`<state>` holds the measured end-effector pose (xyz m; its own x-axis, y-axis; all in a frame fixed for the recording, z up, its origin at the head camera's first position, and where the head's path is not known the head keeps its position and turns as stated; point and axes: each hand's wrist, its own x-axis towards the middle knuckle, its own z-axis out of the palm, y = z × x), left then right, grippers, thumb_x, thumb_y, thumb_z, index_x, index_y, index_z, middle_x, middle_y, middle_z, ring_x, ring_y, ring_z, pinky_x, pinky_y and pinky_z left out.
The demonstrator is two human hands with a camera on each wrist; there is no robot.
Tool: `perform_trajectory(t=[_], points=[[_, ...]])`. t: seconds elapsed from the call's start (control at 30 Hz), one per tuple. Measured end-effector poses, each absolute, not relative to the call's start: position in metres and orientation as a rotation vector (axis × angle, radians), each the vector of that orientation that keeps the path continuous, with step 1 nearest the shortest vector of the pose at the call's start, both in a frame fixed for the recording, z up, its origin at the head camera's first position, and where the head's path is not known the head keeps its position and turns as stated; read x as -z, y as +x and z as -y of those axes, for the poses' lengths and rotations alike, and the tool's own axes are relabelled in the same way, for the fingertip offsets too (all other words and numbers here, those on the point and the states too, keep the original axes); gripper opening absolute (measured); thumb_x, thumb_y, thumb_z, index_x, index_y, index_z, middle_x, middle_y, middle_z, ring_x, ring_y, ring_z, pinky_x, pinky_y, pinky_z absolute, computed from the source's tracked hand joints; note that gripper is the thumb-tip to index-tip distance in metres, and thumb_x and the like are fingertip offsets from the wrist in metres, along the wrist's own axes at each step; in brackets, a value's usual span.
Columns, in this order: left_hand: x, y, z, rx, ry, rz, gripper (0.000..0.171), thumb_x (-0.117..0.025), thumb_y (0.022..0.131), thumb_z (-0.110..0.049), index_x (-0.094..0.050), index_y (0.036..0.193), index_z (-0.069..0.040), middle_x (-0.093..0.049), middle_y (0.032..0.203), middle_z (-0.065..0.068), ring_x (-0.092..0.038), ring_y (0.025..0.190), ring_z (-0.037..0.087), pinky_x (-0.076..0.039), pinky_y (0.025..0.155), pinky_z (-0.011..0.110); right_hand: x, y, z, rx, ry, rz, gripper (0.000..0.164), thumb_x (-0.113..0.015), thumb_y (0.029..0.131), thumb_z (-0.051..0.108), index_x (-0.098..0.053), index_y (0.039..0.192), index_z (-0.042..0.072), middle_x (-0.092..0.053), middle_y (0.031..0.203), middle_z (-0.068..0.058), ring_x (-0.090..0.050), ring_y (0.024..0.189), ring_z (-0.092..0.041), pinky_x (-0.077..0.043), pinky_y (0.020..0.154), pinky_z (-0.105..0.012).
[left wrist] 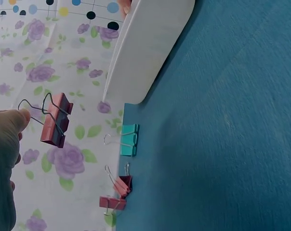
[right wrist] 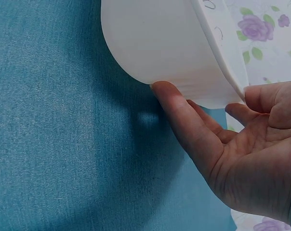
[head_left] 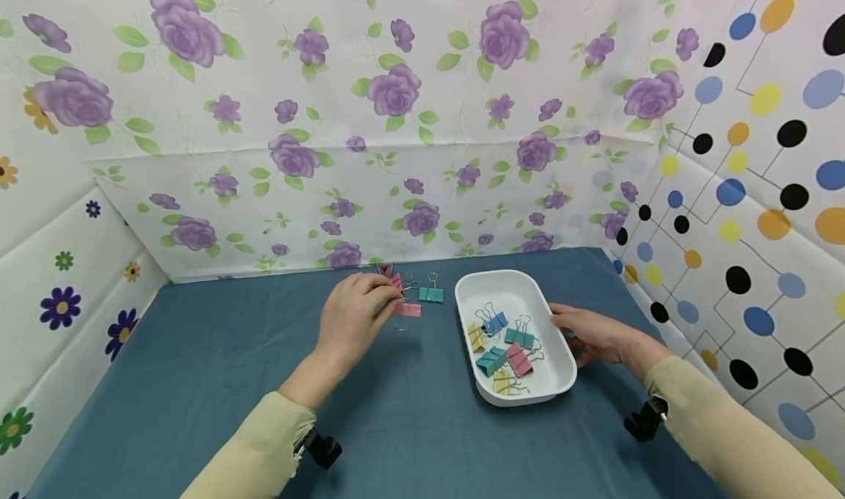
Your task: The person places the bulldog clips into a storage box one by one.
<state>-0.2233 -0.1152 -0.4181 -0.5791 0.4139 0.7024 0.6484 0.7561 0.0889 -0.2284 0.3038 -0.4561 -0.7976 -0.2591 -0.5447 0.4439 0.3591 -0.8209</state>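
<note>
My left hand pinches a pink binder clip by its wire handle, in front of the other clips. Beyond the fingers, two more pink binder clips lie close together near the back of the table, partly hidden by the hand in the head view. A teal binder clip sits just right of them. My right hand holds the right side of a white tray, fingertips at its rim and outer wall. Inside the tray are several binder clips: blue, teal, yellow and a pink clip.
A blue cloth covers the table. Behind it rises a curtain with purple roses. A dotted curtain borders the right side, and a white flowered curtain the left.
</note>
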Motion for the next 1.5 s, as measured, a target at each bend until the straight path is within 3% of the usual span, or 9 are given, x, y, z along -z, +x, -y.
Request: perform_trajectory(t=[1.5], points=[[0.404, -0.254, 0.052, 0.536, -0.854, 2.241, 0.007, -0.069, 0.085, -0.027, -0.072, 0.091, -0.025, -0.062, 0.100, -0.006, -0.055, 0.094, 0.015, -0.045, 0.083, 0.033, 0.457, -0.229, -0.305, 1.493, 0.168, -1.989, 0.055, -0.042, 0.099, 0.037, -0.018, 0.148, 0.033, -0.041, 0.134, -0.016, -0.054, 0.104, -0.036, -0.052, 0.071, -0.053]])
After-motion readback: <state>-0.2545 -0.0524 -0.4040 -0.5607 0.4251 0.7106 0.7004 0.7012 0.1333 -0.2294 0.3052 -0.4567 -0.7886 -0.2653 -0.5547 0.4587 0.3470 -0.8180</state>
